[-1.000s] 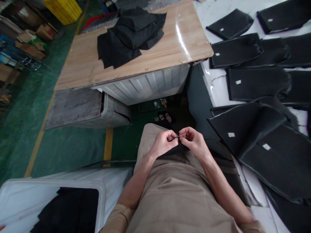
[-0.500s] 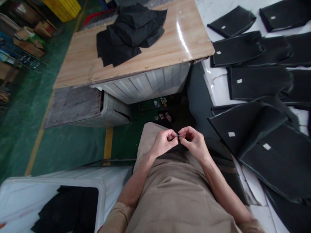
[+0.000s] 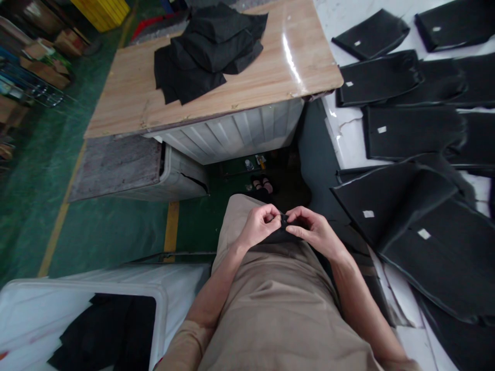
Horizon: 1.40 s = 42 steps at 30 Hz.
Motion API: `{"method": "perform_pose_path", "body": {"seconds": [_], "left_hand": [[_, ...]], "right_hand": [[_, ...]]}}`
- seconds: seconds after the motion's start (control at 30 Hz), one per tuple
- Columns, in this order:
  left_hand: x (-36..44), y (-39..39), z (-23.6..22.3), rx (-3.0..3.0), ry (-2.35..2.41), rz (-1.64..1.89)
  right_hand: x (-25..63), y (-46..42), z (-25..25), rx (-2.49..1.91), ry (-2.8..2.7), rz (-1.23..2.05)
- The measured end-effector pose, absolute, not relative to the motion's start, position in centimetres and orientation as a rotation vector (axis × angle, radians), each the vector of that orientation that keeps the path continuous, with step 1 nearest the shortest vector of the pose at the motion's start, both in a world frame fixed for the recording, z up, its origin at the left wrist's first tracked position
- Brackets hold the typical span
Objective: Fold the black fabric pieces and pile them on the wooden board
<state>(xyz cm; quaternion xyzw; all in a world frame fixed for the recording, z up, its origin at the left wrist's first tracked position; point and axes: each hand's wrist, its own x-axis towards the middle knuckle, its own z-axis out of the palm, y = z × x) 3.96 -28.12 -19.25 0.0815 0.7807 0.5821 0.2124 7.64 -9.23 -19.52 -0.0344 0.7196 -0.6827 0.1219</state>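
Observation:
My left hand (image 3: 263, 221) is closed in a pinch on a small piece of black cloth (image 3: 284, 220) in front of my waist. Just to the right, my right hand (image 3: 311, 232) has its thumb and forefinger slightly apart at the edge of that cloth. More black material shows between and under my hands, over the beige apron (image 3: 278, 299); its full shape is hidden. What exactly lies between the fingertips is too small to make out.
Black flat pieces with small white tags (image 3: 417, 131) cover the white table at right. A wooden board (image 3: 127, 93) ahead bears a pile of black cloth (image 3: 209, 51). At lower left stands a white bin (image 3: 160, 309) with black cloth inside. A grey-topped bin (image 3: 116, 165) is at left.
My right thumb and forefinger have parted from their pinch and moved slightly right and down. More black cloth shows between the hands. My left hand keeps its pinch, nearly still.

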Motion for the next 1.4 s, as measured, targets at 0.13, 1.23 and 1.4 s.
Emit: {"method": "perform_pose_path", "body": {"seconds": [0.13, 1.23, 1.4], "left_hand": [[4.0, -28.0, -18.9, 0.203, 2.150, 1.615], [3.5, -29.5, -19.7, 0.687, 2.243, 1.375], [3.5, -29.5, -19.8, 0.712, 2.228, 1.364]], "right_hand": [[7.7, -9.5, -19.2, -0.140, 2.225, -1.868], [8.1, -10.7, -18.9, -0.169, 2.393, -1.901], [7.9, -10.4, -19.4, -0.141, 2.357, -1.873]]}}
